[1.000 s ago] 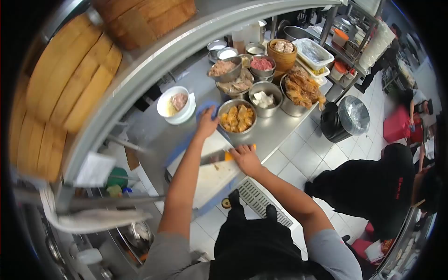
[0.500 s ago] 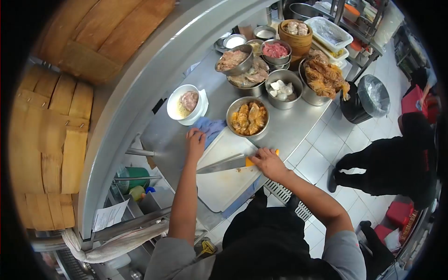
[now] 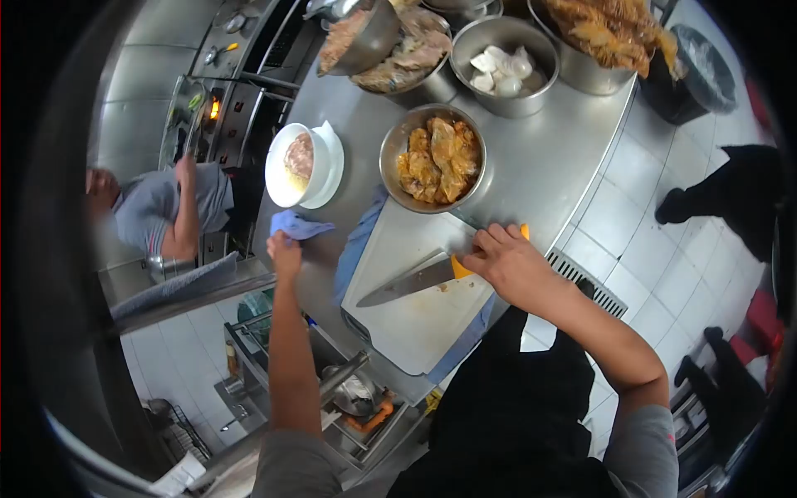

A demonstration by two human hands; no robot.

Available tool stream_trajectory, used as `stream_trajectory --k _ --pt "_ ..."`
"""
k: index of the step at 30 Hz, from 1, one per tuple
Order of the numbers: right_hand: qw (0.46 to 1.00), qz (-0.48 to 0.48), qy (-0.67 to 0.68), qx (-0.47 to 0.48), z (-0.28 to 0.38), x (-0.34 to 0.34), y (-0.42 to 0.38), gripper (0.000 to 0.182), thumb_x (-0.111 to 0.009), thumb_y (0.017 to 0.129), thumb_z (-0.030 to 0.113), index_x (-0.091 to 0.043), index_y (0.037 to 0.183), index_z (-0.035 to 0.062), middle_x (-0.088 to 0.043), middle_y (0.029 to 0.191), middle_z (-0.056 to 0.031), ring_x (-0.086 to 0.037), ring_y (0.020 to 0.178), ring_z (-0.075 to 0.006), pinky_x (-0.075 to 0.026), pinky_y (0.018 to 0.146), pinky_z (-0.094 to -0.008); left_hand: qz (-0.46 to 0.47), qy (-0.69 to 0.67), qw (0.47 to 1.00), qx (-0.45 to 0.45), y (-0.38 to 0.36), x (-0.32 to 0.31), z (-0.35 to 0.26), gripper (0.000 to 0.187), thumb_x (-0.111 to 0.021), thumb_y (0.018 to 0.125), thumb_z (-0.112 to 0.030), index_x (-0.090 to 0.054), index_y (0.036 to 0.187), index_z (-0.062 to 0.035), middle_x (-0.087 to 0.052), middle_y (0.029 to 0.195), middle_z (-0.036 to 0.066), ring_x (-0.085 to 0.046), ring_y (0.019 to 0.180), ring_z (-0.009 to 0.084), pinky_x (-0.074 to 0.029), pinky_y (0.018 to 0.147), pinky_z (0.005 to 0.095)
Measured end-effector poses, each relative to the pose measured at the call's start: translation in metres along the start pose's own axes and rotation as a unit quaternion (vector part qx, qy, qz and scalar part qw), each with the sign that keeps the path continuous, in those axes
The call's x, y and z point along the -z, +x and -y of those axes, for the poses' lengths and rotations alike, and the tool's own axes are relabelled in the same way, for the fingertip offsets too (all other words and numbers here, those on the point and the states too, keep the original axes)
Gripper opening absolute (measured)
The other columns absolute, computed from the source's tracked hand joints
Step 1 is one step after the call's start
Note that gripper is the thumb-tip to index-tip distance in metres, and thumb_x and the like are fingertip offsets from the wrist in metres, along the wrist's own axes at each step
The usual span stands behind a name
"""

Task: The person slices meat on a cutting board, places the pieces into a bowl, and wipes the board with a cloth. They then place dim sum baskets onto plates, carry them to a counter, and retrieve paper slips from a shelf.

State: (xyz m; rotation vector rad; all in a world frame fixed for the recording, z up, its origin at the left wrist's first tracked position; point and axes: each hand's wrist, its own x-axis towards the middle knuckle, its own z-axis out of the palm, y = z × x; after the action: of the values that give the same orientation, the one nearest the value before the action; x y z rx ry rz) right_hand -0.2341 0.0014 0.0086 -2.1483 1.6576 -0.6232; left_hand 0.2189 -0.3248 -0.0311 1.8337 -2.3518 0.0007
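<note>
My left hand (image 3: 285, 254) is closed on a small blue cloth (image 3: 297, 225), on the steel table left of the white cutting board (image 3: 419, 332). My right hand (image 3: 508, 264) is wrapped round the yellow handle of a knife (image 3: 407, 283). The blade lies over the board, its tip pointing left. Small brown scraps are beside the handle. Another blue cloth (image 3: 355, 253) shows along the board's left edge. Above the board stands a metal bowl of orange-brown marinated meat (image 3: 442, 162). Beyond my left hand, a white bowl (image 3: 286, 189) with pale pink meat tilts against a white dish (image 3: 329, 170).
Metal bowls at the back hold white pieces (image 3: 502, 70), pale meat (image 3: 411, 54) and large brown meat pieces (image 3: 610, 33). A lined bin (image 3: 693, 75) stands off the table's right edge. One person (image 3: 170, 203) is at the left near a flame; dark-clothed legs (image 3: 730, 199) are at the right.
My left hand has moved left from the board and now grips the blue cloth. The knife stays in my right hand, its blade now angled lower left. My view has shifted, showing a person at left.
</note>
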Motion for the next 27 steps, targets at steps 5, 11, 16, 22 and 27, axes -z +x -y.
stream_trajectory --k 5,11,16,22,27 --pt "1.000 0.006 0.025 -0.013 0.001 0.002 -0.001 0.031 -0.056 0.085 0.013 -0.067 0.114 0.0136 -0.054 0.098 -0.0081 -0.050 0.101 -0.0252 -0.041 0.087 -0.0369 0.075 0.114 0.974 0.183 0.062 -0.012 0.155 0.059 -0.056 0.090 -0.028 -0.039 0.146 -0.0269 -0.038 0.139 0.030 -0.041 0.126 0.0526 -0.037 0.108 0.0521" --pt "1.000 0.012 0.013 -0.015 0.003 0.004 0.000 0.034 -0.055 0.084 0.013 -0.067 0.116 0.0126 -0.054 0.099 -0.0085 -0.050 0.101 -0.0257 -0.041 0.087 -0.0370 0.082 0.071 0.993 0.047 0.098 -0.038 0.184 0.054 -0.055 0.084 -0.019 -0.051 0.138 -0.0138 -0.047 0.136 0.026 -0.040 0.133 0.0415 -0.033 0.110 0.0499" --pt "1.000 -0.002 0.022 -0.004 0.002 -0.004 -0.002 0.035 -0.056 0.083 0.010 -0.067 0.116 0.0115 -0.055 0.097 -0.0103 -0.051 0.099 -0.0265 -0.042 0.086 -0.0375 -0.082 -0.033 0.995 -0.043 0.017 -0.028 0.051 0.041 -0.056 0.082 -0.007 -0.064 0.123 -0.0096 -0.057 0.131 0.013 -0.046 0.127 0.0314 -0.029 0.109 0.0424" --pt "0.998 -0.021 0.066 -0.011 0.008 0.026 -0.041 0.038 -0.062 0.077 0.002 -0.066 0.115 0.0071 -0.060 0.096 -0.0135 -0.056 0.098 -0.0328 -0.045 0.087 -0.0427 0.027 -0.130 0.985 0.111 -0.067 0.014 0.005 0.034 -0.061 0.087 -0.036 -0.071 0.092 -0.0043 -0.069 0.090 0.014 -0.063 0.094 0.0331 -0.044 0.090 0.0445" --pt "0.990 -0.023 0.123 -0.056 0.009 0.108 -0.144 0.041 -0.071 0.077 0.001 -0.062 0.117 0.0043 -0.061 0.102 -0.0140 -0.057 0.098 -0.0333 -0.048 0.085 -0.0414 0.053 -0.129 0.977 0.161 -0.141 0.036 -0.036 0.017 -0.071 0.075 -0.016 -0.065 0.077 -0.0002 -0.064 0.071 0.016 -0.061 0.069 0.0299 -0.048 0.075 0.0417"
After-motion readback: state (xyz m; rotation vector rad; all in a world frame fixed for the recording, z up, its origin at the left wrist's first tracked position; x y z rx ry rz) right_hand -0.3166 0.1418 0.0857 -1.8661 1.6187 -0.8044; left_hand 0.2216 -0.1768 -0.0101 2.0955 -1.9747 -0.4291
